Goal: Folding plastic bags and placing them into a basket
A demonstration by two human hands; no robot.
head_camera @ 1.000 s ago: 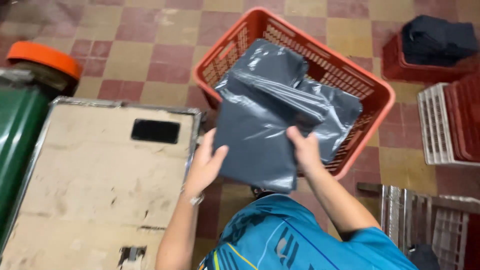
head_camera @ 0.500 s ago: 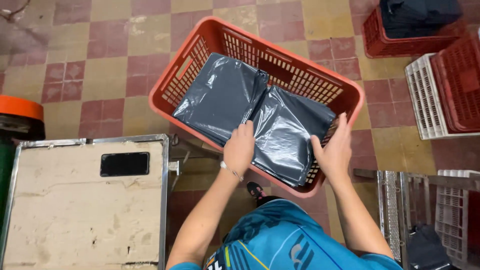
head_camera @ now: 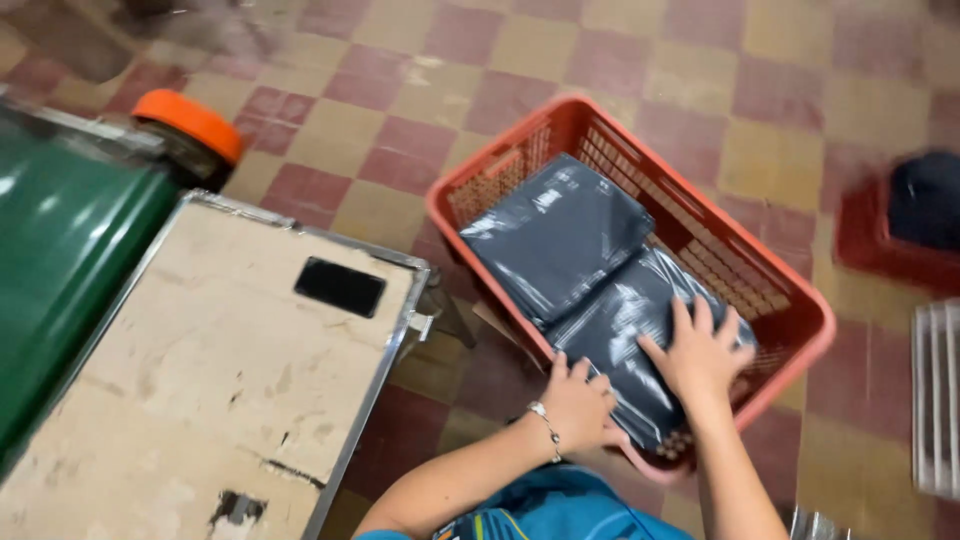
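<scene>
A dark grey plastic-wrapped packet (head_camera: 640, 335) is being pressed flat inside the red plastic lattice crate (head_camera: 800, 300) by the right hand (head_camera: 700, 355), fingers spread; the left hand (head_camera: 580, 400) is gripping its near edge.

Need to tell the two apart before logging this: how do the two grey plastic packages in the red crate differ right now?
The far package lies untouched; the near package has the right hand flat on it and the left hand at its near edge. The far package looks smooth and flat; the near package is more wrinkled and glossy. Both are dark grey plastic bags lying side by side in the red crate.
</scene>
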